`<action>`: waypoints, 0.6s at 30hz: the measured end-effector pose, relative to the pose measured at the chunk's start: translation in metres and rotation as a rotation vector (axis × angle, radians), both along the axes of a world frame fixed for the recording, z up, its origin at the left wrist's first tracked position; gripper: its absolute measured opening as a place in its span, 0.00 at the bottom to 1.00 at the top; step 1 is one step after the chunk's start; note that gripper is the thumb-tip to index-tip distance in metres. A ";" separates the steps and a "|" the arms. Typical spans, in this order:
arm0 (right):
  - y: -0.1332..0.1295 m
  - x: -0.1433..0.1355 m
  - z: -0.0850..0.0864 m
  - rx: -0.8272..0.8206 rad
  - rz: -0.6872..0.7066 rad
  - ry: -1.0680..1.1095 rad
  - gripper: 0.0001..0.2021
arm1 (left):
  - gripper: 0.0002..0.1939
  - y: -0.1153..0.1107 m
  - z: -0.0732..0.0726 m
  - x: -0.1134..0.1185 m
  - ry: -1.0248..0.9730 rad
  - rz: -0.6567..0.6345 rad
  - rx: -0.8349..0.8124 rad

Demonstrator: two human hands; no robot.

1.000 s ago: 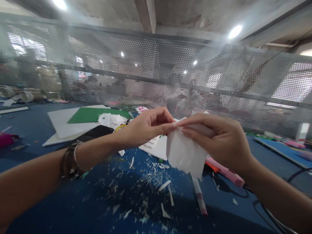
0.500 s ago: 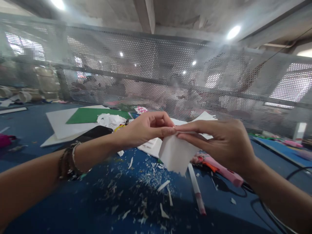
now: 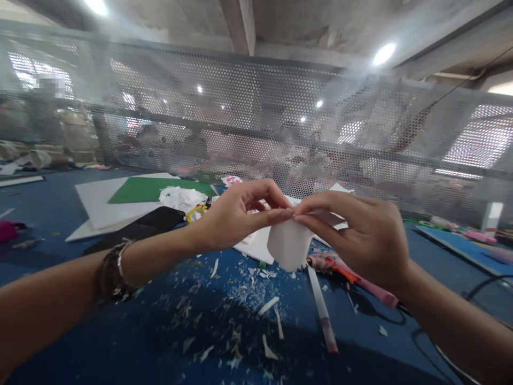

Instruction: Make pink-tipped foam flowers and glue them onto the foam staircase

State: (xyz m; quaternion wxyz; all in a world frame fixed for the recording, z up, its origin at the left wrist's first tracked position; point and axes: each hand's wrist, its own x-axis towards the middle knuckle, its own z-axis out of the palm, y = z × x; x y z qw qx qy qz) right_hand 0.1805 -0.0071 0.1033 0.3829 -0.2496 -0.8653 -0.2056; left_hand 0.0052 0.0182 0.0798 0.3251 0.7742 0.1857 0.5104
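A white sheet piece (image 3: 289, 243) with a ragged lower edge, paper or thin foam, hangs from my fingertips above the table. My left hand (image 3: 248, 214) pinches its top edge between thumb and forefinger. Right against those fingertips, my right hand (image 3: 356, 230) pinches the same edge, and part of the piece shows between its fingers. Below lie many white scraps (image 3: 269, 306) and fine shavings. A pen with a reddish end (image 3: 323, 310) rests under the right hand, beside a pink corded tool (image 3: 368, 283) that looks like a glue gun.
On the blue table (image 3: 168, 342), a green sheet (image 3: 152, 191) overlaps white sheets (image 3: 94, 206). Near them are a black phone-like slab (image 3: 148, 224), crumpled white material (image 3: 182, 198) and yellow-handled scissors (image 3: 195, 215). A perforated metal screen (image 3: 240, 117) stands behind. At right lies a blue board (image 3: 460, 248).
The white piece has turned and risen slightly, showing a narrower face. My right fingertips have shifted their pinch along its top edge, and both hands have moved a little.
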 end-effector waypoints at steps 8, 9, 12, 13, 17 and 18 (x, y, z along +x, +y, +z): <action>0.003 -0.002 -0.004 -0.060 -0.036 0.090 0.03 | 0.03 -0.010 -0.001 0.000 0.066 0.145 0.176; 0.003 -0.003 -0.005 -0.053 -0.044 0.108 0.03 | 0.03 -0.011 -0.001 0.001 0.075 0.153 0.166; 0.002 -0.005 -0.009 -0.030 -0.060 0.135 0.04 | 0.06 -0.014 -0.001 0.002 0.095 0.170 0.162; 0.002 -0.005 -0.009 -0.031 -0.063 0.133 0.04 | 0.05 -0.015 -0.001 0.002 0.098 0.177 0.176; 0.002 -0.004 -0.008 -0.057 -0.009 0.147 0.04 | 0.01 -0.014 0.000 0.000 0.119 0.195 0.249; 0.002 -0.004 -0.007 -0.060 0.028 0.144 0.04 | 0.02 -0.013 0.001 -0.001 0.116 0.184 0.253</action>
